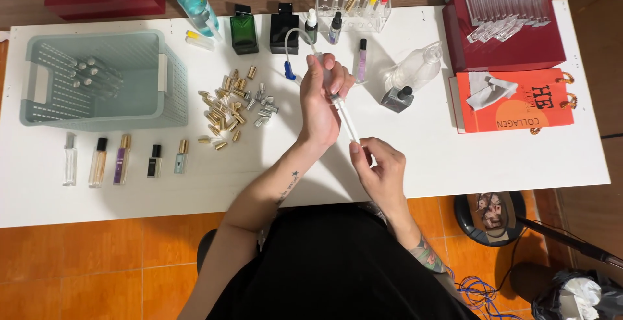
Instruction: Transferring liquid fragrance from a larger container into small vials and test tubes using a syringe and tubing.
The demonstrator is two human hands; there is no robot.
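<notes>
Head view: two hands work a syringe over a white table (454, 164) strewn with small bottles.

The left hand (321, 99) has its fingers clamped on the syringe (342, 113) barrel at table centre; the right hand (379, 164) pinches the plunger end at 5 o'clock of it. By my judgement filling is partway: five small capped vials (123, 159) stand in a row at 8 o'clock, several empty tubes lie in the grey basket (165, 73) at 10 o'clock, and a heap of loose gold and silver caps (233, 102), too many to count, waits at 9 o'clock.
</notes>
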